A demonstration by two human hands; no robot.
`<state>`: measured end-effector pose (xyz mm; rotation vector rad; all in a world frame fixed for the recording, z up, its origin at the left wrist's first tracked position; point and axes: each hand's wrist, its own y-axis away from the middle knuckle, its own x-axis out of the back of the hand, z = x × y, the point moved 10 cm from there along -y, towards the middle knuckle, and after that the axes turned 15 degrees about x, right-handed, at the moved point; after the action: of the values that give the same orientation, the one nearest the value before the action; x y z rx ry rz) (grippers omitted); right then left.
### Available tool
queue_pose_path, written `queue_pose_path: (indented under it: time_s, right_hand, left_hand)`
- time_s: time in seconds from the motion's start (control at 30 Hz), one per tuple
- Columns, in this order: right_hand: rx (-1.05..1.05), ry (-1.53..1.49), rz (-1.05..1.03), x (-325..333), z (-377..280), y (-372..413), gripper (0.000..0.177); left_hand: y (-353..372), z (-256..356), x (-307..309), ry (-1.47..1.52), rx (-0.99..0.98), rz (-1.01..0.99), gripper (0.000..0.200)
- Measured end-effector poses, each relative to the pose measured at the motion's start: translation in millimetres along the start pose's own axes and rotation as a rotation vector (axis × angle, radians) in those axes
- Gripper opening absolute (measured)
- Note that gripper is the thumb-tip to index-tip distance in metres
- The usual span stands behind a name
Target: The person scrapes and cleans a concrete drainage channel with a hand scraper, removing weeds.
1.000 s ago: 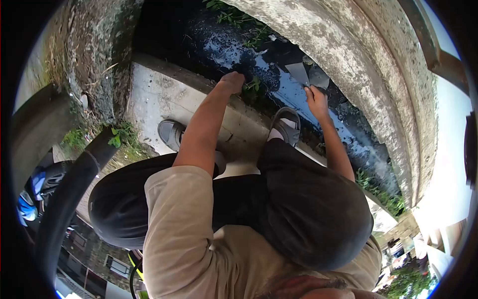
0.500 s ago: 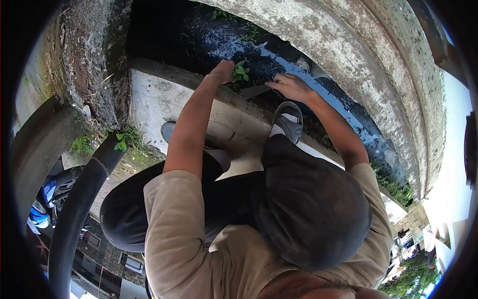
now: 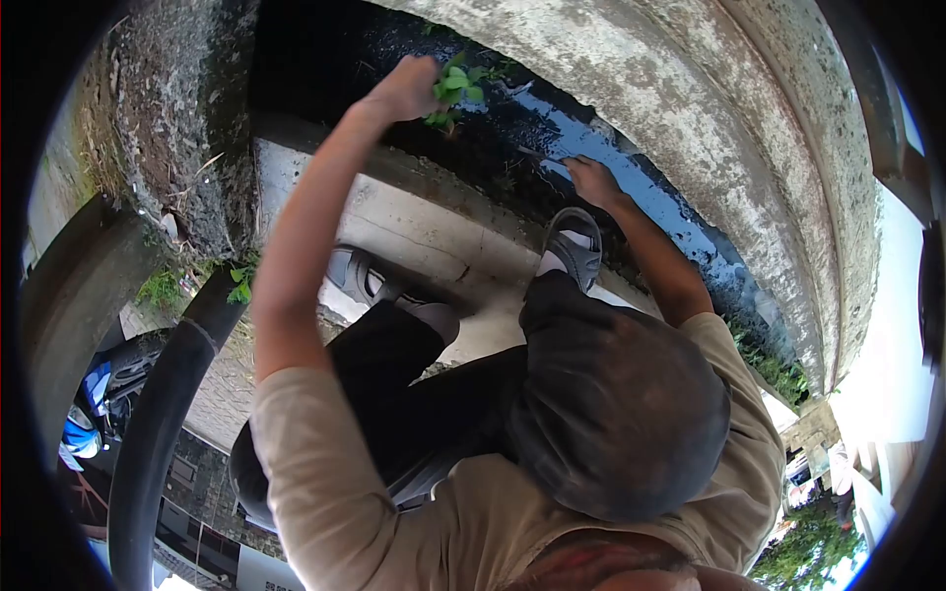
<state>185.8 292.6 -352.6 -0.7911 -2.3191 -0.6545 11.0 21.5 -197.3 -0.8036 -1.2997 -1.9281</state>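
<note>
A: State of left hand (image 3: 402, 89)?
B: Grip clamped on weed (image 3: 455, 87); leaves stick out right of grip, above ditch (image 3: 557, 120).
A: And right hand (image 3: 594, 179)?
B: Grip closed on blade (image 3: 538, 156); tip points left of grip.

Left hand (image 3: 402, 91) holds a green weed (image 3: 455, 87) over the drain (image 3: 680, 222); right hand (image 3: 594, 180) grips a blade (image 3: 541, 156) below.

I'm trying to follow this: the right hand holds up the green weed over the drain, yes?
No: the left hand holds up the weed over the drain, as the head view shows. The right hand grips a blade.
</note>
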Motion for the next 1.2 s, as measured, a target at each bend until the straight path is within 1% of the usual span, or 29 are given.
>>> queue_pose_path:
  time_s: [0.07,0.1,0.13,0.17,0.2,0.23,0.27,0.3,0.33,0.37,0.4,0.43,0.47,0.53,0.57,0.6,0.63,0.67,0.7,0.73,0.77,0.83,0.87,0.93,0.97,1.03,1.07,1.13,1.2]
  right_hand:
    - [-0.103,0.012,0.023,4,24,21,0.022]
    - [-0.148,-0.022,-0.019,2,32,29,0.018]
    - [-0.195,-0.059,-0.062,-1,38,38,0.016]
    - [-0.206,-0.062,-0.053,-3,40,41,0.016]
    - [-0.470,-0.369,-0.040,-20,59,54,0.016]
    - [-0.727,-0.683,-0.029,-45,66,70,0.018]
    - [-0.729,-0.693,-0.025,-49,63,68,0.018]
    - [-0.788,-0.795,-0.072,-63,59,71,0.020]
    - [-0.845,-0.895,-0.118,-74,55,72,0.023]
    - [-0.845,-0.897,-0.115,-81,57,68,0.023]
    - [-0.680,-0.751,-0.213,-96,55,56,0.024]
    - [-0.524,-0.628,-0.290,-110,54,47,0.024]
    - [-0.262,-0.465,-0.351,-125,50,32,0.024]
    - [0.053,-0.265,-0.366,-148,45,11,0.024]
    - [0.112,-0.244,-0.343,-148,42,5,0.025]
    - [-0.021,-0.405,-0.308,-131,38,4,0.024]
    - [-0.156,-0.562,-0.253,-114,35,4,0.024]
    - [-0.426,-0.877,-0.146,-104,38,14,0.023]
    - [-0.427,-0.873,-0.141,-84,25,18,0.023]
    - [-0.594,-0.857,-0.068,-65,28,32,0.023]
    - [-0.762,-0.838,0.006,-54,36,50,0.023]
    - [-0.793,-0.855,0.064,-46,45,79,0.024]
    - [-0.828,-0.818,0.114,-32,46,98,0.024]
    - [-0.884,-0.777,0.172,-15,45,140,0.025]
    - [-0.903,-0.757,0.194,-11,46,162,0.025]
    - [-0.932,-0.745,0.230,-8,40,204,0.025]
    - [-1.011,-0.737,0.262,-14,40,231,0.027]
    - [-1.101,-0.745,0.329,-38,47,280,0.028]
    - [-0.928,-0.281,0.422,-46,53,317,0.031]
  left_hand:
    - [44,6,17,0.058,0.156,-0.432,0.032]
    - [74,2,1,-0.060,0.135,-0.731,0.035]
    - [108,-3,-1,-0.108,0.154,-0.891,0.038]
    - [142,-41,-20,-0.226,0.245,-1.009,0.036]
    - [178,-79,-35,-0.358,0.322,-1.129,0.035]
    - [210,-95,-22,-0.544,0.464,-1.200,0.033]
    - [236,-127,-22,-0.687,0.514,-1.223,0.030]
    - [251,-141,-15,-0.735,0.579,-1.138,0.037]
    - [276,-180,-41,-1.003,0.391,-1.260,0.043]
    - [280,-200,-59,-1.006,0.391,-1.258,0.043]
    - [261,-214,-63,-0.935,0.516,-0.952,0.045]
    - [244,-193,-54,-0.867,0.459,-0.796,0.046]
    - [229,-170,-44,-0.796,0.394,-0.645,0.047]
    - [192,-103,-41,-0.605,0.271,-0.750,0.054]
    - [170,-91,-61,-0.567,0.114,-0.686,0.054]
    - [140,-63,-61,-0.454,0.057,-0.570,0.053]
    - [109,-34,-66,-0.496,-0.029,-0.546,0.042]
    - [76,-14,-77,-0.462,-0.059,-0.422,0.043]
    - [48,8,-92,-0.434,-0.064,-0.379,0.040]
    - [22,26,-115,-0.386,-0.002,-0.443,0.040]
    - [2,47,-149,-0.317,-0.036,-0.510,0.043]
    - [-13,87,-204,-0.028,-0.098,-0.445,0.048]
    - [-12,91,-231,-0.027,-0.111,-0.448,0.048]
    - [3,110,-288,0.043,-0.212,-0.635,0.046]
    - [6,115,-302,0.041,-0.232,-0.645,0.046]
    - [15,72,-340,-0.183,0.103,-0.841,0.053]
    - [15,63,-342,-0.200,0.091,-0.841,0.053]
    - [4,62,-330,0.018,-0.006,-0.792,0.020]
    - [0,70,-308,-0.081,-0.013,-0.810,0.018]
